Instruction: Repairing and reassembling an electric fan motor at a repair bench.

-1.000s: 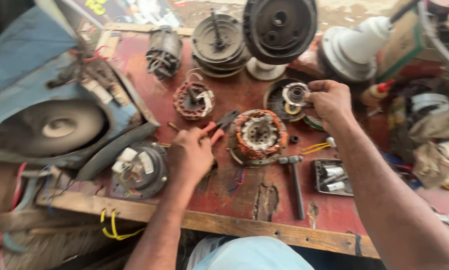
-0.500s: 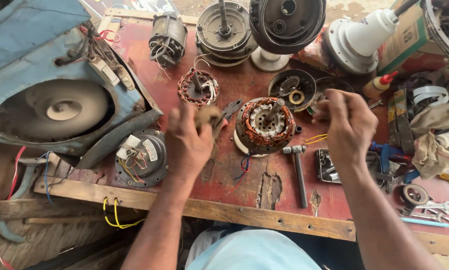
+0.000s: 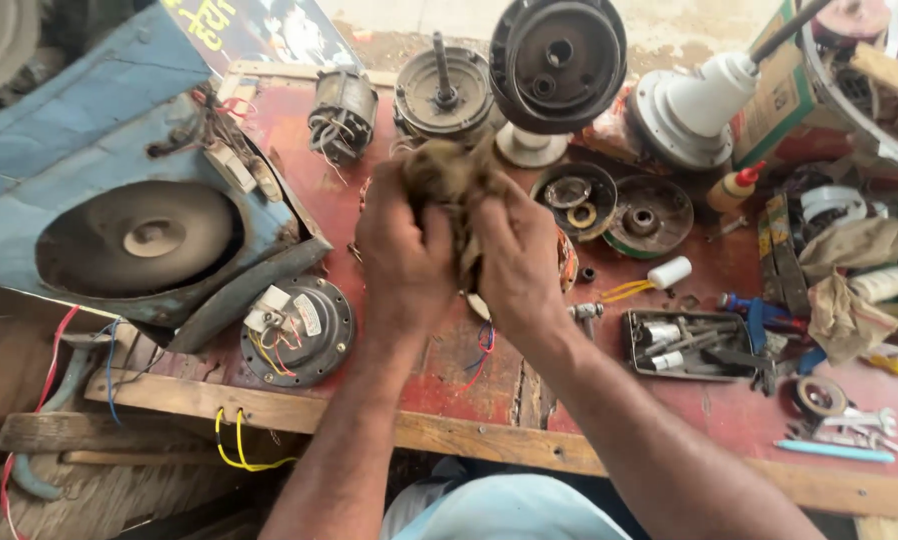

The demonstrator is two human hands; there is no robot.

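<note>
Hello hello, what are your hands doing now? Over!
Left hand and right hand both shut on a brown rag. Held above the red bench. Nothing between them.

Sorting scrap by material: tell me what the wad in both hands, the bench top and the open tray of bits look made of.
Wad: brown cloth, likely a rag; limp, crumpled folds between left hand and right hand.
Bench top: wood painted red; worn, with a bare plank edge.
Tray: probably grey metal; dull sheen, thin rim.
</note>
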